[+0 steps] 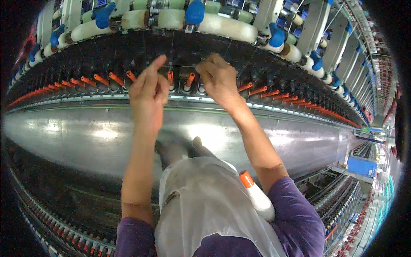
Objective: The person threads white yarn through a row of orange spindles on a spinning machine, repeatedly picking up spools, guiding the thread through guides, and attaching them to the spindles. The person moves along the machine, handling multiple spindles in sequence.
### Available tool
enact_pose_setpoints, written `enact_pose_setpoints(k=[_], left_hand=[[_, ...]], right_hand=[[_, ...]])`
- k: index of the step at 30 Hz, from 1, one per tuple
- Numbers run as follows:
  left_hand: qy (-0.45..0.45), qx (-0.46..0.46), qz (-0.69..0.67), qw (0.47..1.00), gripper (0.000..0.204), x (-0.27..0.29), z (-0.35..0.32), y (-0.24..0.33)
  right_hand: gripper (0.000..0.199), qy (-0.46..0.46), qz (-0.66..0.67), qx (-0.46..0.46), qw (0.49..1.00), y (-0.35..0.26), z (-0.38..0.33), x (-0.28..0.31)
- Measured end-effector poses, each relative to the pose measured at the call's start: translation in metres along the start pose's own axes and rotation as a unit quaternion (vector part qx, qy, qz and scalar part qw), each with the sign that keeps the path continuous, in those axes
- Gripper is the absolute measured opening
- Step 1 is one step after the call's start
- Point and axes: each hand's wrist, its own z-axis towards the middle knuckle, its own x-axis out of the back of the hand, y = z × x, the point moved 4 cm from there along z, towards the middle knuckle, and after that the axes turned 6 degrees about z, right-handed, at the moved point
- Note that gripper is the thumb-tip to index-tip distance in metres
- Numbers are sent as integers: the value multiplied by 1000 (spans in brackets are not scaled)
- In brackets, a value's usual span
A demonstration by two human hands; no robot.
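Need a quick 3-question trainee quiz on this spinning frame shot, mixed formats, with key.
1. True or false: both hands are raised to the row of orange-tipped spindles.
2. What runs between the left hand and the right hand? A) a wrench B) a thin thread C) a cloth
3. Fill in: the white bobbin with an orange tip sits by the person's ____ arm, against the white apron.

Key
1. True.
2. B: a fine thread seems stretched between the fingertips, though it is faint.
3. Right.
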Motion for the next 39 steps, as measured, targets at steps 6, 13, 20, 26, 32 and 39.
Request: enact_pose_setpoints(k=[6, 13, 20, 26, 32, 39], left_hand=[[-22, 102, 106, 989, 22, -16, 17, -40], [-64, 49, 107, 991, 29, -37, 21, -54], [-42, 111, 33, 992, 42, 5, 3, -79], [31, 233, 38, 971, 41, 73, -67, -135], [98, 260, -4, 961, 41, 116, -100, -155], [131, 247, -8, 960, 46, 124, -86, -141]], right_hand=[[11, -85, 363, -89, 924, -45, -4, 12], [15, -25, 409, -242, 879, -32, 9, 13], [14, 136, -163, 117, 970, -10, 42, 8], [7, 215, 275, -75, 934, 42, 59, -9], [11, 231, 351, -159, 893, 37, 63, -14], [26, 191, 223, -83, 952, 25, 40, -7]])
